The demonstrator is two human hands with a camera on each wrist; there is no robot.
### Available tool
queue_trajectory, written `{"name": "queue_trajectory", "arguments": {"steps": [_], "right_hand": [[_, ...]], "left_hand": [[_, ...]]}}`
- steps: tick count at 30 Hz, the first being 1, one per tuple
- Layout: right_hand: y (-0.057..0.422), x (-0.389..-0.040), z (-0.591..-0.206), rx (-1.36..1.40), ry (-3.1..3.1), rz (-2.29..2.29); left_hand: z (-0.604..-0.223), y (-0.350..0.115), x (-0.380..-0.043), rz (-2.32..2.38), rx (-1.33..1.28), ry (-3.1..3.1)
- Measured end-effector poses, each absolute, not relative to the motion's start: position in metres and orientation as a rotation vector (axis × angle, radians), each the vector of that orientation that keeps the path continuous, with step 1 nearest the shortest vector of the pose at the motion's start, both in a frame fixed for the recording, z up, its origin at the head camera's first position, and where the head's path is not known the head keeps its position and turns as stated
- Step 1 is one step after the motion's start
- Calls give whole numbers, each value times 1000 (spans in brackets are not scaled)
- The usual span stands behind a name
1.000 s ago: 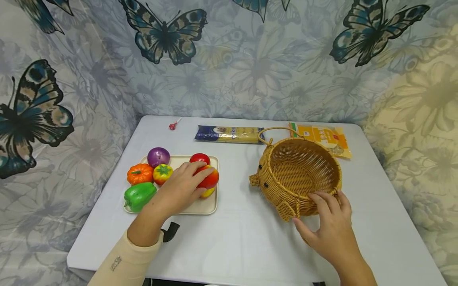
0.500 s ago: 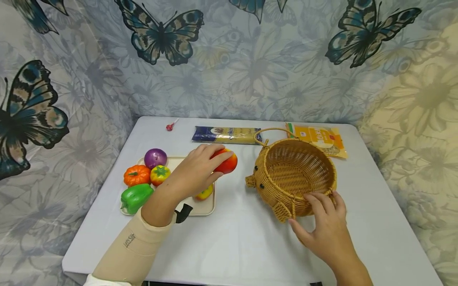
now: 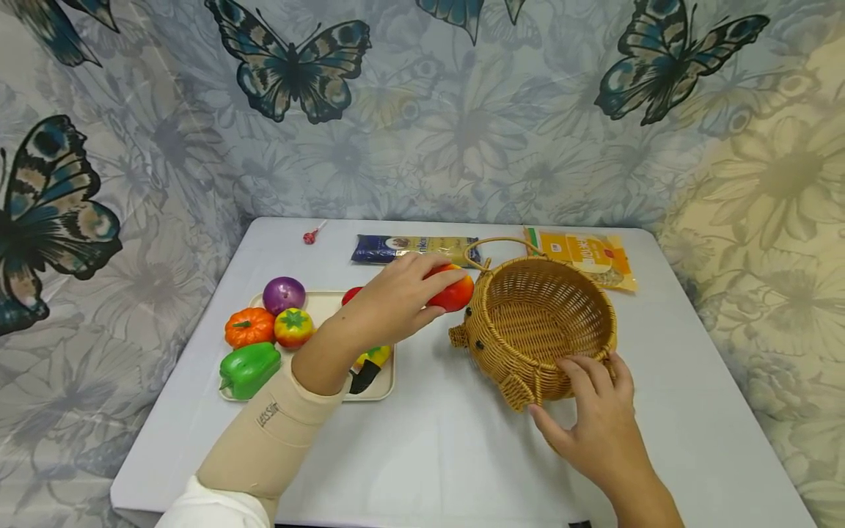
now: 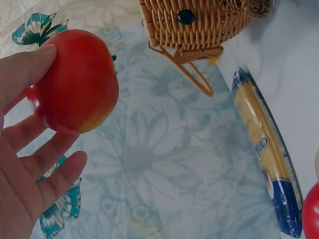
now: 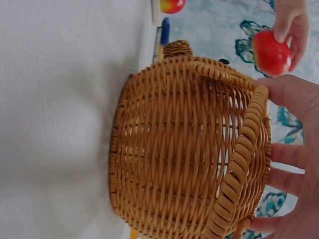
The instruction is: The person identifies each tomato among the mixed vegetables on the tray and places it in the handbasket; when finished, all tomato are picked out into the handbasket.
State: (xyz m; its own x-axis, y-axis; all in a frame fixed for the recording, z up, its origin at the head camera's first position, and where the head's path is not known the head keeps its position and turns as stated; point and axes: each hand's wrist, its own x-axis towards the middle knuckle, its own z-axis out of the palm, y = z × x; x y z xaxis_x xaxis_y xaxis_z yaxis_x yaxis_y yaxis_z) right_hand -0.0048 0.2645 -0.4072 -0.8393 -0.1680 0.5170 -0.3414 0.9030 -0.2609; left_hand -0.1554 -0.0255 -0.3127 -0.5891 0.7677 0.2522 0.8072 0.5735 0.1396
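Observation:
My left hand holds a red apple with a yellowish patch, in the air beside the left side of a wicker basket. In the left wrist view the thumb and fingers hold the apple from opposite sides. The basket has an animal face with dark eyes, a snout and ears, and its inside shows bare weave. My right hand grips its near rim, fingers over the edge and thumb by a thick woven handle.
A cream tray at left bears a green bell pepper, an orange pumpkin, a purple onion-like ball and other produce, partly behind my left arm. A lollipop, a pasta pack and an orange packet lie at the back.
My left hand has lifted the apple off the tray and carried it right, up to the basket. My right hand stays on the rim.

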Motion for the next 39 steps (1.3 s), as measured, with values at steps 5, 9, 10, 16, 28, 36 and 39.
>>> {"name": "queue_trajectory", "arguments": {"steps": [5, 9, 10, 16, 28, 36, 39], "right_hand": [[266, -5, -408, 376, -2549, 471], [266, -6, -409, 400, -2507, 480], [266, -6, -409, 403, -2503, 479], [266, -6, -409, 396, -2517, 465], [267, -3, -408, 335, -2616, 456], [267, -2, -409, 324, -2623, 449], [267, -2, -409, 322, -2622, 452]], "left_hand": [[-314, -8, -160, -364, -1398, -2615], [-314, 5, -162, -359, -1425, -2604], [-315, 8, -163, -363, -1433, -2599], [-317, 25, -164, -378, -1476, -2589], [-330, 64, -167, -340, -1571, -2619], [-341, 75, -171, -314, -1591, -2679], [-345, 77, -172, -314, -1599, -2695]]}}
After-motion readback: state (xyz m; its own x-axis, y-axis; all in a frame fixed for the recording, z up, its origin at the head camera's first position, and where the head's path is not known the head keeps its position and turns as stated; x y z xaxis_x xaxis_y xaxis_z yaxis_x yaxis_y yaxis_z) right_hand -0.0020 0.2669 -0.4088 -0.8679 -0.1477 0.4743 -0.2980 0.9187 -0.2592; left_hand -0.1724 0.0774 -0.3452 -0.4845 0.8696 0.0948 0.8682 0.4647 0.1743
